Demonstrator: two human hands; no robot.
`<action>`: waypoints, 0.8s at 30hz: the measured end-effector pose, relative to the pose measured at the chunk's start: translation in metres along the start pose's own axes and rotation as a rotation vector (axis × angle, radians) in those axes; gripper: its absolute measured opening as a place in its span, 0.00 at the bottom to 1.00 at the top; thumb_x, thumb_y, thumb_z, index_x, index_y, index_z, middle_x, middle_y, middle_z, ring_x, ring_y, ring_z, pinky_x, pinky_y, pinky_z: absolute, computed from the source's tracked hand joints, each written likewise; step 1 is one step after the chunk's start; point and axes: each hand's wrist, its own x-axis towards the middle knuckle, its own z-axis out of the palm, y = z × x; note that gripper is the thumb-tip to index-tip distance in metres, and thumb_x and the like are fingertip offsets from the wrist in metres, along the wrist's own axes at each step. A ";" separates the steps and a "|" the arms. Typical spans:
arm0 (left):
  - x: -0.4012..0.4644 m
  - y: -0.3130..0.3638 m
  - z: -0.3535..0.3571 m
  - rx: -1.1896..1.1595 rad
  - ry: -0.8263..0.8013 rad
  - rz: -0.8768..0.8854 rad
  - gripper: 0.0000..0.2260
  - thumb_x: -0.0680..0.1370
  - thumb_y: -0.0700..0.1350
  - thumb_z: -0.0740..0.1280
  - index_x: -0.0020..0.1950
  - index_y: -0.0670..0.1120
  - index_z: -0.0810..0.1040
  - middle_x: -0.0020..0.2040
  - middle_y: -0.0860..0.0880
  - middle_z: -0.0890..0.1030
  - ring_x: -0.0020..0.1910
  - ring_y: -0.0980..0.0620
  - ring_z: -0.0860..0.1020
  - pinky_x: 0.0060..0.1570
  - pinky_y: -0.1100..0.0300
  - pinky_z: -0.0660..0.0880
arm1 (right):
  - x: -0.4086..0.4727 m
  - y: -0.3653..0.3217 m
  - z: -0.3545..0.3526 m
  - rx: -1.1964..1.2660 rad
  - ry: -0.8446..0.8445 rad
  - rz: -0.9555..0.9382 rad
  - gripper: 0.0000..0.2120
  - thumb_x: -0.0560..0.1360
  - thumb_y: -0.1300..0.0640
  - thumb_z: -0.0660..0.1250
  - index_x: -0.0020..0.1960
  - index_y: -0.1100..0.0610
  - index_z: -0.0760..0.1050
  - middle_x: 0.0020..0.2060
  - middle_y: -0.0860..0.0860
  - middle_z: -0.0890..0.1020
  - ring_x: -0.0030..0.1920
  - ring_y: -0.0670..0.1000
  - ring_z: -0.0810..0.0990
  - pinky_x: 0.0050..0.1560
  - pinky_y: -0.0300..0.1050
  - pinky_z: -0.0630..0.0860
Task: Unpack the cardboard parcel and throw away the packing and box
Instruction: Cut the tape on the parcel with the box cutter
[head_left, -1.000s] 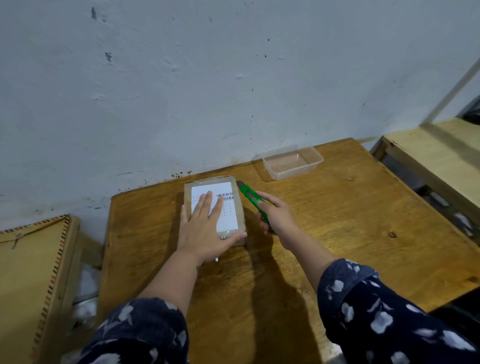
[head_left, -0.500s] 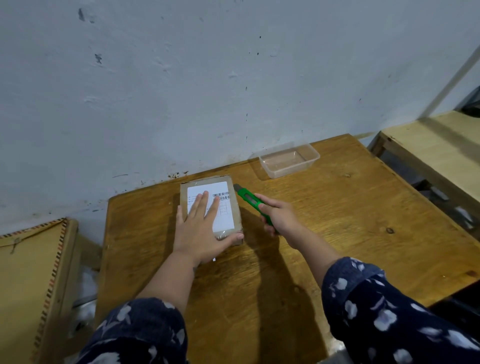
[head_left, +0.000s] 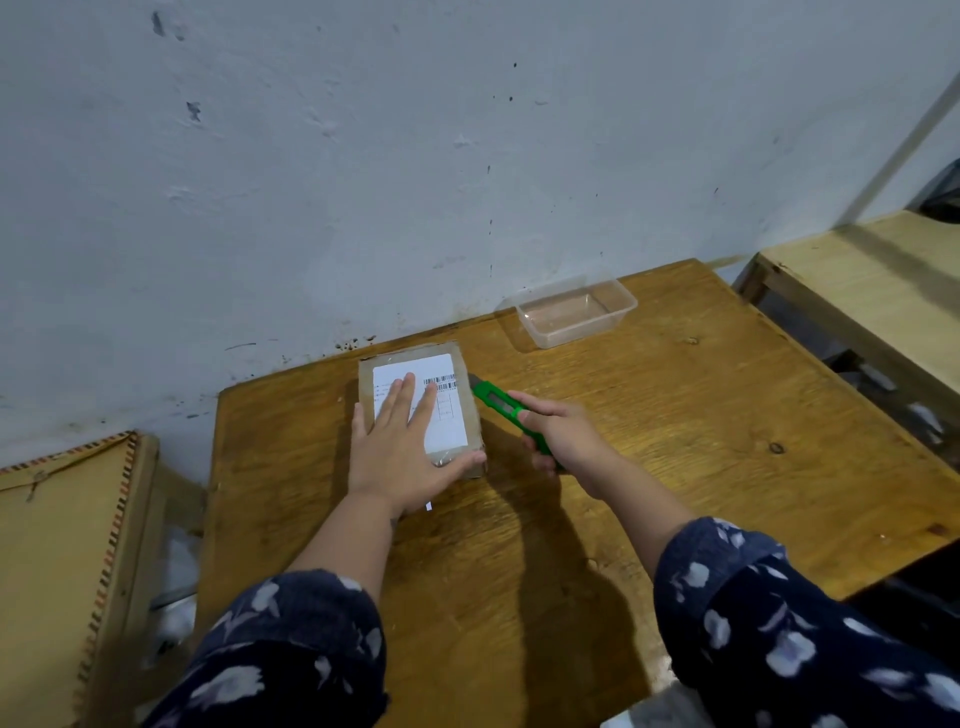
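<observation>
A small flat cardboard parcel (head_left: 470, 415) with a white shipping label lies on the wooden table (head_left: 675, 467) near the wall. My left hand (head_left: 402, 457) rests flat on top of it, fingers spread, thumb along its near edge. My right hand (head_left: 563, 434) is closed around a green utility knife (head_left: 496, 402). The knife's tip points at the parcel's far right side, close to the edge; the blade itself is too small to make out.
A clear plastic tub (head_left: 576, 312) stands empty at the back of the table by the wall. A second wooden surface (head_left: 872, 280) is to the right, across a gap. A wooden box (head_left: 57, 571) sits low on the left.
Both hands keep their hold and their places at the parcel. The knife's tip sits slightly nearer the parcel's far right edge. The camera view has shifted a little.
</observation>
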 end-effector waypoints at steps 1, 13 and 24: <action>0.000 0.000 0.000 0.001 -0.003 0.006 0.50 0.63 0.81 0.42 0.78 0.55 0.42 0.79 0.52 0.40 0.78 0.52 0.40 0.74 0.42 0.38 | -0.002 0.002 -0.002 0.007 -0.009 0.006 0.18 0.80 0.57 0.59 0.67 0.44 0.72 0.36 0.52 0.75 0.25 0.46 0.69 0.24 0.38 0.65; 0.000 -0.001 -0.002 0.007 -0.028 0.028 0.51 0.61 0.81 0.41 0.78 0.55 0.42 0.79 0.51 0.40 0.78 0.52 0.40 0.74 0.41 0.38 | -0.016 0.009 -0.005 0.017 -0.009 0.036 0.18 0.80 0.58 0.59 0.67 0.45 0.72 0.33 0.52 0.74 0.24 0.47 0.67 0.23 0.39 0.63; 0.001 -0.002 -0.001 -0.016 -0.025 0.014 0.52 0.62 0.81 0.44 0.79 0.54 0.43 0.79 0.50 0.41 0.78 0.52 0.40 0.74 0.42 0.38 | -0.034 0.017 -0.010 -0.033 -0.050 0.032 0.16 0.80 0.58 0.60 0.65 0.45 0.74 0.32 0.52 0.74 0.24 0.46 0.66 0.23 0.40 0.62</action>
